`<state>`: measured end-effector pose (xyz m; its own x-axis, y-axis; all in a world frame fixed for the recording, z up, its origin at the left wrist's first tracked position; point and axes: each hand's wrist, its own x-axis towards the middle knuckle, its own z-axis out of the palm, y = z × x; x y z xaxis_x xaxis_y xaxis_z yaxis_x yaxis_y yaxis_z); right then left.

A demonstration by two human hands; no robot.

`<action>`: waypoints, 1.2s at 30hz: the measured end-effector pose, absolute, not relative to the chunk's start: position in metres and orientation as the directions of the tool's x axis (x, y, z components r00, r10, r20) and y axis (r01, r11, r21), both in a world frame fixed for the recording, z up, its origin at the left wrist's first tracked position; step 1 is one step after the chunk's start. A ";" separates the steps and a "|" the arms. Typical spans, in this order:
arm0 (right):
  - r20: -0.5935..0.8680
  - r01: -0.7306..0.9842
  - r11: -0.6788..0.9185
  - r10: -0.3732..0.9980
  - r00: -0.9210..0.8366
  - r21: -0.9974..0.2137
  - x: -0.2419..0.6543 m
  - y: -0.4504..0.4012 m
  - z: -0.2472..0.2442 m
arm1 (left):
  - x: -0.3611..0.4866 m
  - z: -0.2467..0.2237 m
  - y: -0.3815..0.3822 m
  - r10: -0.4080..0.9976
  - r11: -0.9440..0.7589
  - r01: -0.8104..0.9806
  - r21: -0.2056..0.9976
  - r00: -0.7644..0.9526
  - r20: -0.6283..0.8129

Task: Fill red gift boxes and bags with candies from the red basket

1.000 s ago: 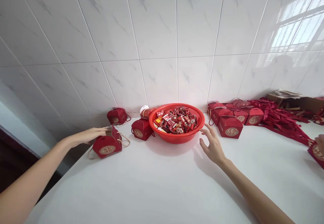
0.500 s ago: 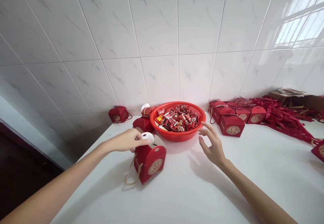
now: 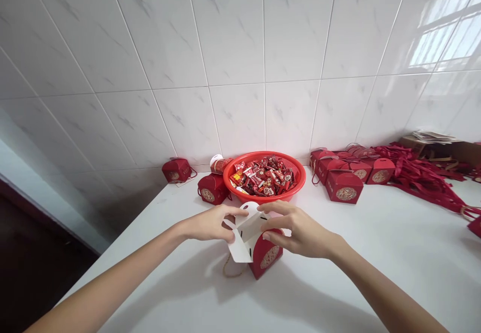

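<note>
Gift box, red with white lining, stands on the white table just in front of the red basket, top open, flaps spread; left hand has bent fingers and thumb at the left and rear flaps, right hand curls over the right side and front panel, can't tell if either pinches card. Judging progress: box opened, no sweets visible in the part of its inside that shows, top not yet closed. Wrapped sweets fill the basket; shut boxes stand to its right.
</note>
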<state>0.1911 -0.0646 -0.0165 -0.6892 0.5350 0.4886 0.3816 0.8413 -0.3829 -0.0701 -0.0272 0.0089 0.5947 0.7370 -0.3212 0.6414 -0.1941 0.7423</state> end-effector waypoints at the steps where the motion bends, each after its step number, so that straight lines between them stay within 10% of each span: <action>1: 0.472 0.404 0.833 0.549 -0.690 -0.379 0.191 -0.064 -0.018 | -0.073 0.006 -0.028 0.733 -0.165 0.632 0.758 0.592 -0.334; 9: 0.365 0.687 0.655 0.752 -0.549 -0.315 0.202 -0.075 -0.029 | -0.079 -0.024 -0.028 0.743 -0.073 0.482 0.873 0.611 -0.275; 20: 0.225 0.632 0.376 0.924 -0.308 -0.678 0.201 -0.072 -0.065 | -0.065 -0.075 -0.029 0.766 -0.057 0.290 0.955 0.627 -0.144; 36: 0.393 0.467 0.442 0.897 -0.204 -0.766 0.212 -0.071 -0.054 | -0.068 -0.078 -0.035 0.856 -0.423 0.642 0.640 0.515 0.048</action>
<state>0.2115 -0.0714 -0.0541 -0.2037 0.8966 0.3932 0.4673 0.4420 -0.7657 -0.0677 -0.0346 -0.0785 0.5153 0.8557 0.0482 0.6421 -0.4227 0.6396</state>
